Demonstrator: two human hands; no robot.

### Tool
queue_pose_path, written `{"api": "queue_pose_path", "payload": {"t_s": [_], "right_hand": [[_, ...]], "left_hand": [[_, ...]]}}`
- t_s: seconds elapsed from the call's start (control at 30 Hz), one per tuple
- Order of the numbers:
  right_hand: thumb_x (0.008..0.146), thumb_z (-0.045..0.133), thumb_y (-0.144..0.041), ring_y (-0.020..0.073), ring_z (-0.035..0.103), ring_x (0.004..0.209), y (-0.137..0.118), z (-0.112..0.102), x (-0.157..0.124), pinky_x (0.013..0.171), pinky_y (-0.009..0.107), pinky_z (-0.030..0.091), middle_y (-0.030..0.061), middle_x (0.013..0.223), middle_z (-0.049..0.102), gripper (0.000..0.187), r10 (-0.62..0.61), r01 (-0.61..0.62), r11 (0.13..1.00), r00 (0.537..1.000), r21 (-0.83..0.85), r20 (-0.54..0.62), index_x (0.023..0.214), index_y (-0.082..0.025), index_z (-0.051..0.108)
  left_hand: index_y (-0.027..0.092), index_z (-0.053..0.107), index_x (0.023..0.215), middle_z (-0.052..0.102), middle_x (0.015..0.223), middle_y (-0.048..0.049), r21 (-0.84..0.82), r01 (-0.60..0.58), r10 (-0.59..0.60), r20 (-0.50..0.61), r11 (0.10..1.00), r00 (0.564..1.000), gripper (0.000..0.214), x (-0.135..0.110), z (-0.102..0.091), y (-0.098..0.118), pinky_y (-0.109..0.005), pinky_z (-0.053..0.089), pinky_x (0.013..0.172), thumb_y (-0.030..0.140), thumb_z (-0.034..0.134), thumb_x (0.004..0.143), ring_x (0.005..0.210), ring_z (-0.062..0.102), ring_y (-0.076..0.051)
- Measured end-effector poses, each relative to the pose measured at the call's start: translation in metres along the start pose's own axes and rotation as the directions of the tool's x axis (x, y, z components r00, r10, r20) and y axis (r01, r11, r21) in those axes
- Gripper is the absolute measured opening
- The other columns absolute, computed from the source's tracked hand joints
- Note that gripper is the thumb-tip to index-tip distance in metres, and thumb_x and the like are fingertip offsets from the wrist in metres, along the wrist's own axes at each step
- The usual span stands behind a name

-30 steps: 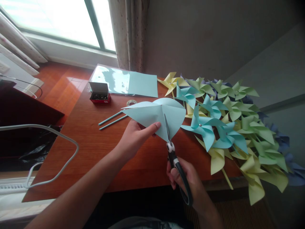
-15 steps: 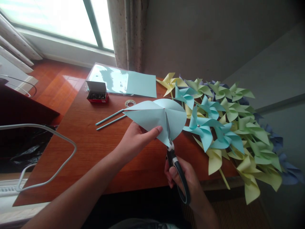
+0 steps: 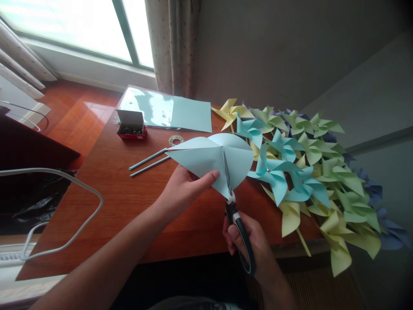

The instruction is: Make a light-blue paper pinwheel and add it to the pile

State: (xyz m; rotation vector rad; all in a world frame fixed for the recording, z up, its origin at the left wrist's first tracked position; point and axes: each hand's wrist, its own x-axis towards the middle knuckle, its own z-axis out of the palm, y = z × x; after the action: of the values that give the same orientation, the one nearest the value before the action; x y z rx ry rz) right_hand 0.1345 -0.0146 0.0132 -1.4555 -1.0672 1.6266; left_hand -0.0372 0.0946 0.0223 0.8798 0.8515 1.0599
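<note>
My left hand (image 3: 184, 188) pinches a light blue paper sheet (image 3: 206, 159) and holds it curled above the wooden table (image 3: 122, 202). My right hand (image 3: 250, 243) grips black-handled scissors (image 3: 235, 215) from below. Their blades run up into the paper along a crease toward its middle, and look nearly closed. Two thin blue sticks (image 3: 149, 161) lie on the table just left of the paper.
A heap of finished paper pinwheels (image 3: 306, 172) in blue, green, yellow and purple covers the table's right side. At the back lie blue paper sheets (image 3: 171, 111), a small red box of pins (image 3: 131, 125) and a tape roll (image 3: 176, 140). A white chair frame (image 3: 64, 206) stands left.
The scissors have moved up a little further into the paper and their blades have closed along the cut. My left hand holds the sheet almost as before.
</note>
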Motion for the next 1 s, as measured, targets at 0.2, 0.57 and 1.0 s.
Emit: {"api": "queue_pose_path", "payload": {"t_s": [0.2,0.57,1.0], "right_hand": [[0.087,0.065,-0.063,0.0078,0.045,0.052,0.0002,0.0002,-0.0010,0.048,0.021,0.036,-0.0049,0.064,0.047,0.048,0.006,-0.006,1.000,1.000,0.000,-0.004,0.083,-0.017,0.055],[0.085,0.069,-0.061,0.0072,0.044,0.048,-0.0026,-0.0009,-0.0015,0.046,0.020,0.036,-0.0060,0.057,0.048,0.046,0.031,-0.031,0.999,0.999,-0.005,-0.036,0.081,-0.017,0.055],[0.084,0.067,-0.064,0.0064,0.044,0.044,-0.0049,0.0003,-0.0028,0.043,0.019,0.035,-0.0053,0.057,0.050,0.049,0.054,-0.056,0.996,0.998,0.067,0.027,0.078,-0.017,0.054]], "left_hand": [[0.013,0.072,0.095,0.077,0.087,-0.0047,0.023,-0.002,0.003,-0.021,1.000,1.000,0.027,0.0001,-0.0014,-0.0017,-0.026,0.057,0.070,0.028,0.084,0.075,0.080,0.070,-0.019],[0.014,0.072,0.095,0.077,0.086,-0.0042,-0.004,0.001,-0.001,-0.025,1.000,1.000,0.028,0.0006,0.0018,0.0005,-0.025,0.057,0.070,0.024,0.085,0.072,0.079,0.070,-0.019],[0.014,0.072,0.095,0.078,0.091,-0.0082,0.053,-0.003,0.004,-0.031,0.999,1.000,0.030,-0.0005,0.0023,0.0026,-0.030,0.058,0.073,0.030,0.084,0.073,0.085,0.072,-0.025]]}}
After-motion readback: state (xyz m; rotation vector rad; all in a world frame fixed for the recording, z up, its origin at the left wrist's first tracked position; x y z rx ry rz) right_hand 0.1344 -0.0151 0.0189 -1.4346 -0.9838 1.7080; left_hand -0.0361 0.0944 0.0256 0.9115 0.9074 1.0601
